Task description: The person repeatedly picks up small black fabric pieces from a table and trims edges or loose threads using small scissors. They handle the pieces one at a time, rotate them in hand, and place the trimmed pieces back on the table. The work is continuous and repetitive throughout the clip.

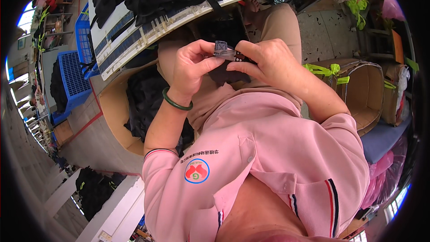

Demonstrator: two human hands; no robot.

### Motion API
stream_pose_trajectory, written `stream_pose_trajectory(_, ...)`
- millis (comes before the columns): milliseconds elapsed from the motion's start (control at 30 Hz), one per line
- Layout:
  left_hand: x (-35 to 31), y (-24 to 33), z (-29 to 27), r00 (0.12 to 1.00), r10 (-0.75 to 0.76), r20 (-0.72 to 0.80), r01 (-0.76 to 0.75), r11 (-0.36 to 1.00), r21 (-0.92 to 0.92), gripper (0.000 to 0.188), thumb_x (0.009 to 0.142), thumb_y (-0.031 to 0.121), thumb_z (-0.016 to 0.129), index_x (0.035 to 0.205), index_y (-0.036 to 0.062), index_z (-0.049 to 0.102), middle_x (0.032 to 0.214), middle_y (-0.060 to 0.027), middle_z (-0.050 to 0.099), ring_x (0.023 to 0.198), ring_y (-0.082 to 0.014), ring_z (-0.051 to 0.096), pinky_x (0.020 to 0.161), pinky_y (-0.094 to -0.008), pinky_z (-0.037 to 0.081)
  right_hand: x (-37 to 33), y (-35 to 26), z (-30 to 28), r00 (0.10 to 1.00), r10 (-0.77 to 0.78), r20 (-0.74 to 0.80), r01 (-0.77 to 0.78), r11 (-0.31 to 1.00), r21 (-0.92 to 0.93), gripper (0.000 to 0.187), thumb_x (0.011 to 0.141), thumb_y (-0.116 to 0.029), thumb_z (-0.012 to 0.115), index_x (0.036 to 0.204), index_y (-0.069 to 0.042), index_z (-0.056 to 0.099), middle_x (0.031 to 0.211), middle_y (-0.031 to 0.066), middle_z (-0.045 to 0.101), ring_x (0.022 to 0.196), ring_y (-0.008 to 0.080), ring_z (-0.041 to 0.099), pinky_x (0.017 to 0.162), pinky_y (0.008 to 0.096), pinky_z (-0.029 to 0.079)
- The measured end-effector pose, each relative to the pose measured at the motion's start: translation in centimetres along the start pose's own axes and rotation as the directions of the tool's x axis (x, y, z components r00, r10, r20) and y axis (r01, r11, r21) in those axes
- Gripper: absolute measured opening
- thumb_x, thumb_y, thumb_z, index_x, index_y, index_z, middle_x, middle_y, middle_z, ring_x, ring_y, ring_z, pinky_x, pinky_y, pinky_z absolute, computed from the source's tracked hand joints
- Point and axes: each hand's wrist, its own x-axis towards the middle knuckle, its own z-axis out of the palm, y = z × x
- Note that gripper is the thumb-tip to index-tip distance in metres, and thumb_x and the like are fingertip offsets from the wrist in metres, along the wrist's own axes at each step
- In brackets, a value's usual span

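Note:
My left hand [191, 65] pinches a small grey piece [221, 48] between thumb and fingers, over my lap. It has a squarish dark-patterned top and a paler, shiny lower part; its exact kind cannot be made out. Close against it, my right hand [268, 60] grips a small dark piece with light dots [239, 57] between thumb and forefinger. Whether the two pieces are joined is too small to tell. Black fabric [229, 75] lies just below the hands, on or between my legs. A dark green bangle [177, 100] circles my left wrist.
A worn white table [170, 26] runs across ahead, with black fabric pieces and straps [152, 0] on it. On the left, a cardboard box [117, 107] holds black fabric; beyond stand blue crates [75, 78]. An open cardboard box [363, 90] with yellow-green strips [329, 69] stands right.

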Motion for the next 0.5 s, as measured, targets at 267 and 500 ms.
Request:
stream_pose_trajectory(267,-0.3,0.37,0.19,1.0,0.007,-0.027,-0.004,0.993,0.12,0.018,0.077,-0.009,0.061,0.093,-0.002,0.065,0.096,-0.0097,0.068,0.088,-0.0134,0.064,0.084,-0.0271,0.051,-0.4,-0.05,-0.52,0.997,0.013,0.077,-0.008,0.998,-0.064,0.034,0.083,-0.038,0.067,0.08,-0.005,0.058,0.054,0.0103,0.056,0.053,0.0302,0.058,0.047,0.0388,0.044)
stream_pose_trajectory(500,-0.7,0.73,-0.16,1.0,0.022,0.001,-0.022,0.988,0.151,0.017,0.076,-0.009,0.062,0.091,-0.0017,0.065,0.096,-0.0096,0.068,0.09,-0.0143,0.064,0.086,-0.0286,0.049,-0.2,-0.28,-0.6,0.985,0.055,0.163,-0.069,0.994,0.087,0.036,0.083,-0.036,0.067,0.079,-0.002,0.059,0.055,0.0157,0.054,0.055,0.0348,0.057,0.051,0.041,0.043)
